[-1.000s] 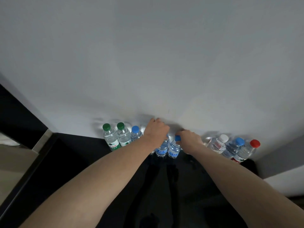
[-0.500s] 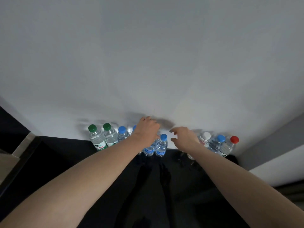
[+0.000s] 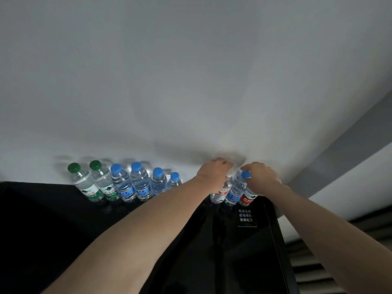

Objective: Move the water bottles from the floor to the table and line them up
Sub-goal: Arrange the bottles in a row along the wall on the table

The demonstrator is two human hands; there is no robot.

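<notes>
Against the wall [image 3: 191, 81], head view | left hand [image 3: 213, 172] curled over white-labelled bottle [image 3: 219, 193], right hand [image 3: 262, 178] gripping red-labelled bottle [image 3: 247, 198]; blue-capped bottle [image 3: 235, 190] between | six clear plastic bottles [image 3: 125, 183] lined up leftward on glossy black table [image 3: 53, 219], green and blue caps.

A pale grey wall [image 3: 191, 71] fills the upper part of the view, with soft shadows low on it; a darker grey band [image 3: 347, 149] slants across it at the right; a small dark placard [image 3: 246, 217] with white characters, too small to read, lies near the right edge of a glossy black surface; pale horizontal slats [image 3: 314, 270] show at the lower right.
</notes>
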